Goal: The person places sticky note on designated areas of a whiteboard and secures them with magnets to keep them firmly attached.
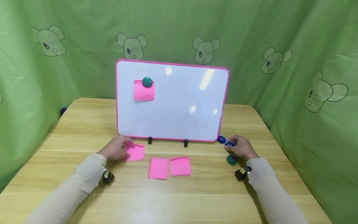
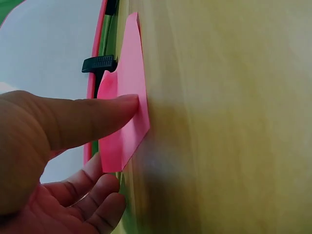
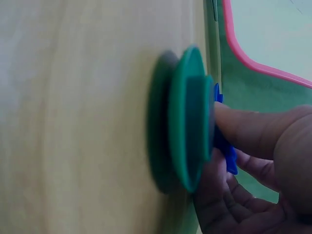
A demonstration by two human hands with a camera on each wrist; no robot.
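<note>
At the whiteboard's lower left corner, my left hand (image 1: 115, 148) pinches the left side of a pink sticky note (image 1: 136, 153). In the left wrist view the thumb lies across that note, and its index finger is mostly hidden. My right hand (image 1: 241, 147) grips a blue round magnet (image 1: 229, 144) between thumb and fingers, right of the board. Close beside it lies a second blue magnet (image 1: 222, 139). A green magnet (image 1: 231, 160) rests on the table nearer to me, and it looms large in front of the right hand in the right wrist view.
A pink-framed whiteboard (image 1: 173, 115) stands on black feet (image 1: 185, 143). On it, a green magnet (image 1: 147, 82) holds a pink note (image 1: 144, 93). Two more pink notes (image 1: 158, 168) lie side by side on the wooden table (image 1: 179, 199). Green curtains (image 1: 173, 28) surround the table.
</note>
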